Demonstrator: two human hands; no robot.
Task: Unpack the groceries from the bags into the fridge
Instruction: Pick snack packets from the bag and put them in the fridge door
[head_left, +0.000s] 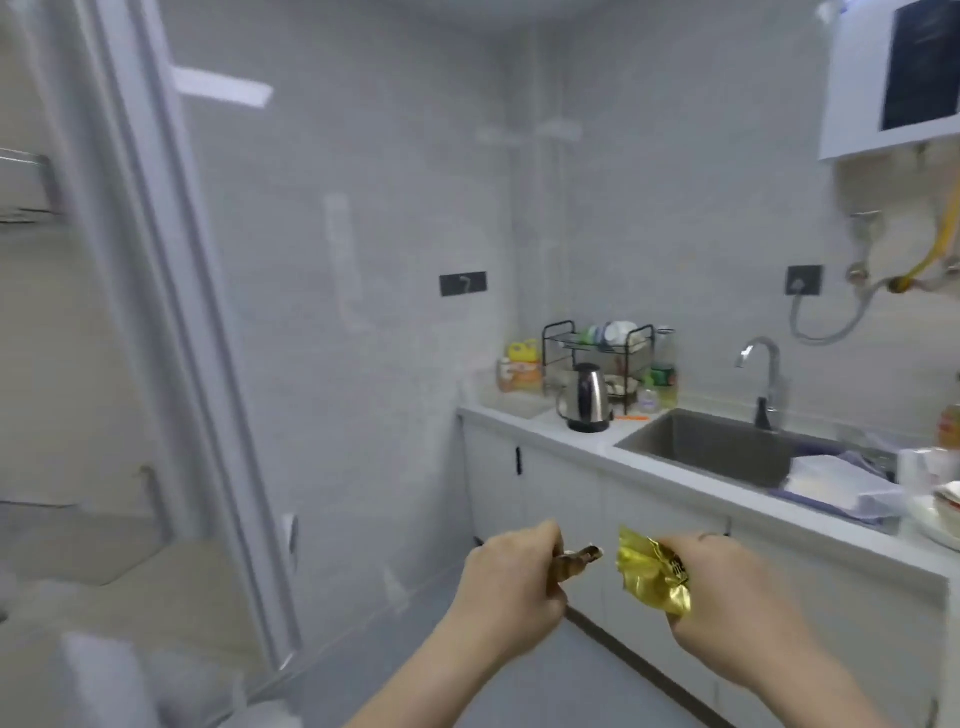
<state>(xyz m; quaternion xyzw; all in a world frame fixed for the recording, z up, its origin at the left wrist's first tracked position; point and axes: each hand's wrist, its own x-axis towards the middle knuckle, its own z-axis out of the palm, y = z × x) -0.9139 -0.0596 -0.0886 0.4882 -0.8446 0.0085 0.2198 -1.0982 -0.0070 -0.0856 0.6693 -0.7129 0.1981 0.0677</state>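
Left hand (511, 571) pinches a brown packet (579, 560), right hand (727, 587) grasps a gold packet (652, 571); thin pinch risks a drop.

Along the right wall, a worktop (587, 439) above cabinets (561, 499). Set in the worktop, a sink (727, 447), with a tap (763, 374) behind it at the wall. Left of the sink, on the worktop, a kettle (587, 397); just behind the kettle, in the corner, a dish rack (597, 353), with bottles (662, 379) beside it on the right. At the right end of the sink, a folded cloth (831, 483). High on the wall, above and right of the tap, a water heater (893, 78). At the far left, a door frame (171, 312). Low in the middle, before the cabinets, left hand (511, 577) gripping a small piece (576, 561); to its right, near but apart, right hand (727, 587) gripping a packet (652, 577).
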